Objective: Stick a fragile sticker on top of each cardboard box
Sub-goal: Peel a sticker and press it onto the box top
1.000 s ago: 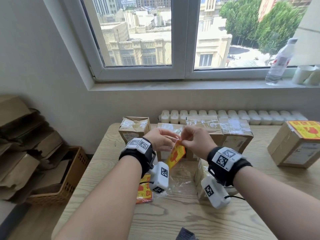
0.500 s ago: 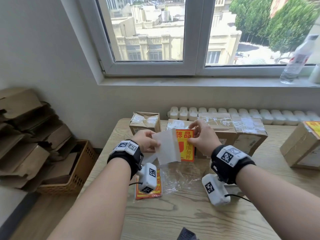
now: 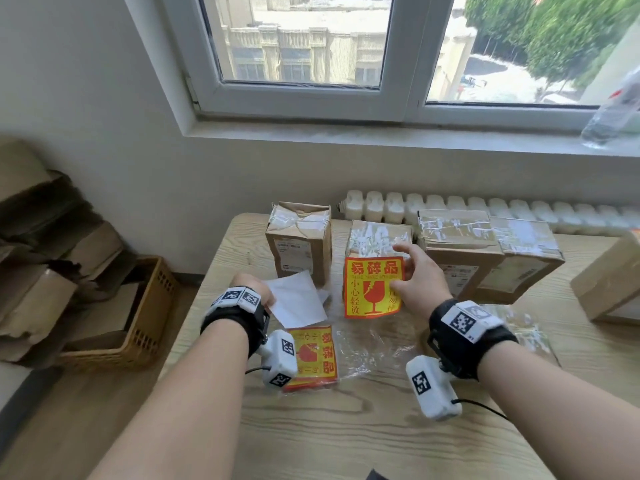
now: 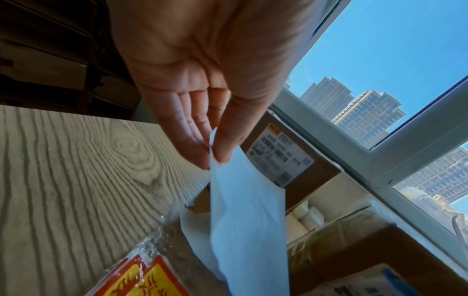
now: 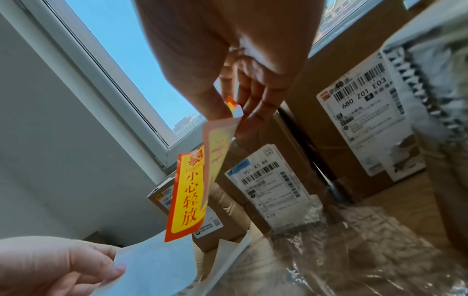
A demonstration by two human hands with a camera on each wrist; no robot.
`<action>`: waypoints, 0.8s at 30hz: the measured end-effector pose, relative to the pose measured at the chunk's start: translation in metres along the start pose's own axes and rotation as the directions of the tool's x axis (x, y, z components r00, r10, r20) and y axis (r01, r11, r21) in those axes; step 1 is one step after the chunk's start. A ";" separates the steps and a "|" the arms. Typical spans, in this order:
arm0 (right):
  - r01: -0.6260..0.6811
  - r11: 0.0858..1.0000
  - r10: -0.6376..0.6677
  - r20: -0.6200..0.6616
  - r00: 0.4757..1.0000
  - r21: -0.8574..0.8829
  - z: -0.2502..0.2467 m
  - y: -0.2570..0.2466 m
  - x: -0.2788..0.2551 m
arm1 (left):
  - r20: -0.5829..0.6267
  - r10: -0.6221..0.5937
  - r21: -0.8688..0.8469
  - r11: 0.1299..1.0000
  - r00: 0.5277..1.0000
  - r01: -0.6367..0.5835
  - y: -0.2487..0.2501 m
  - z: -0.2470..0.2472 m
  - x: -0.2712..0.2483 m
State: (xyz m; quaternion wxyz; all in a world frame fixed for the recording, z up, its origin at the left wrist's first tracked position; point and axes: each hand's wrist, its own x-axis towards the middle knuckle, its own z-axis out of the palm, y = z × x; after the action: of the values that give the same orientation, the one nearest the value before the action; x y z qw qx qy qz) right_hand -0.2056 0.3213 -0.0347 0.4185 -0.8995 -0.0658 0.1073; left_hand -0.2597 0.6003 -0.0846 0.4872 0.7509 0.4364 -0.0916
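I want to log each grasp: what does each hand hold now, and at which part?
The right hand pinches the peeled fragile sticker at its upper corner. The left hand pinches the white backing paper at one edge.

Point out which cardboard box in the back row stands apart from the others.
The leftmost box, nearest the table's left edge. A bare gap of table separates it from the other three, which sit side by side; the right hand holds the fragile sticker before those.
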 end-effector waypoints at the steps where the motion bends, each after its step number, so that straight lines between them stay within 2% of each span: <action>1: -0.012 1.000 0.012 -0.002 1.000 -0.003 0.002 0.002 0.001 | 0.008 0.001 0.012 1.000 1.000 -0.001 -0.001 0.002 0.007; 5: -0.053 0.999 0.053 -0.015 0.998 -0.005 0.008 0.008 0.001 | 0.077 -0.027 -0.004 1.000 0.997 0.027 -0.005 0.013 0.033; 9: -0.064 0.998 0.064 -0.022 0.998 -0.006 0.012 0.011 0.000 | 0.115 0.012 0.049 0.999 0.993 -0.018 -0.005 0.026 0.039; 12: -0.060 0.998 0.060 -0.028 0.998 -0.005 0.013 0.011 -0.002 | 0.018 0.045 0.187 0.981 0.999 -0.048 0.005 0.026 0.017; 15: -0.053 0.999 0.053 -0.036 0.998 0.002 0.009 0.011 -0.005 | -0.076 0.194 0.218 0.960 0.978 -0.173 0.018 0.028 -0.010; 17: -0.040 0.999 0.041 -0.046 0.998 0.015 0.003 0.010 -0.007 | 0.015 0.261 0.118 0.958 0.965 -0.261 0.030 0.032 -0.025; 19: -0.024 0.999 0.026 -0.052 0.998 0.037 -0.005 0.008 -0.009 | 0.171 0.281 0.026 0.957 0.944 -0.290 0.042 0.039 -0.038; 22: 0.018 0.997 -0.014 -0.065 0.998 0.072 -0.022 0.006 -0.015 | 0.353 0.283 0.043 0.947 0.892 -0.318 0.059 0.052 -0.063; 24: 0.045 0.995 -0.039 -0.072 0.997 0.089 -0.035 0.007 -0.020 | 0.409 0.293 0.034 0.942 0.864 -0.335 0.064 0.062 -0.077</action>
State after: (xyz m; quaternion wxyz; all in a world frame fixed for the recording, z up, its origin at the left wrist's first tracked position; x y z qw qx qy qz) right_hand -0.2162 0.2873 -0.0152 0.4632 -0.8811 -0.0650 0.0698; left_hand -0.2407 0.4970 -0.0304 0.5344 0.8016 0.1947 -0.1842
